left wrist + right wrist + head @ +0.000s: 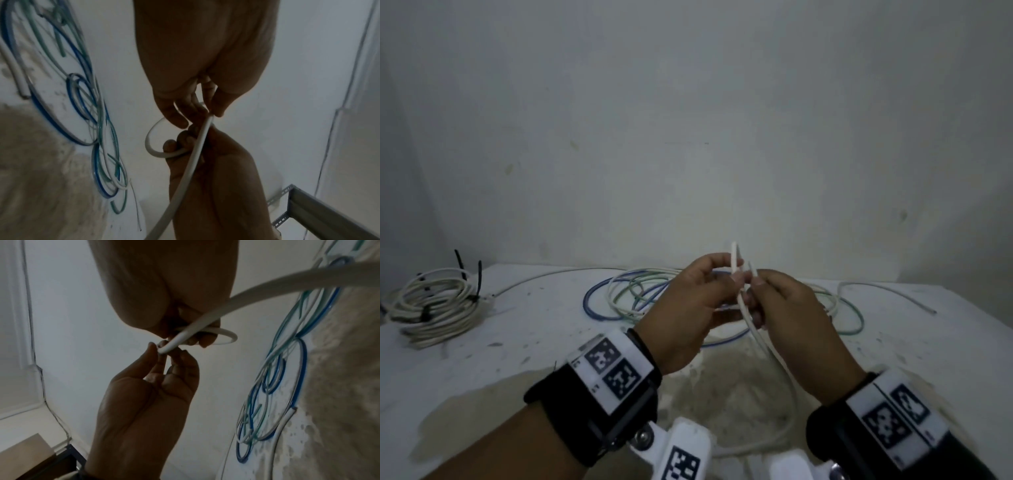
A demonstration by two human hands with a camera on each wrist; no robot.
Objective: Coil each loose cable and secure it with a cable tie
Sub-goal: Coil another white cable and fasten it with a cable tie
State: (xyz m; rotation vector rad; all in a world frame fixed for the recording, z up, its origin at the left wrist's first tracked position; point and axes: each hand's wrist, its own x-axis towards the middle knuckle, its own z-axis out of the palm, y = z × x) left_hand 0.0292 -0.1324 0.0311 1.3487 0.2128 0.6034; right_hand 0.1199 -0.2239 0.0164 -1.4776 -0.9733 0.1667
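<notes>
A white cable [774, 356] is held up over the middle of the table [534, 346] by both hands. My left hand [732, 274] pinches it just below its upright ends, and my right hand [755, 279] pinches it right beside the left. The cable hangs from the hands in a long bend toward the near edge. In the left wrist view the white cable [191, 162] makes a small loop [150, 139] under the left fingers [179, 116]. In the right wrist view the white cable [246, 293] crosses the right fingers [205, 339], with the left fingertips touching its end.
A coiled white bundle [434, 305] bound with black cable ties [462, 263] lies at the far left. Loose blue, green and white cables [626, 294] sprawl behind the hands. Another white cable [887, 291] trails right. A wall rises close behind the table. A metal frame [320, 204] shows low in the left wrist view.
</notes>
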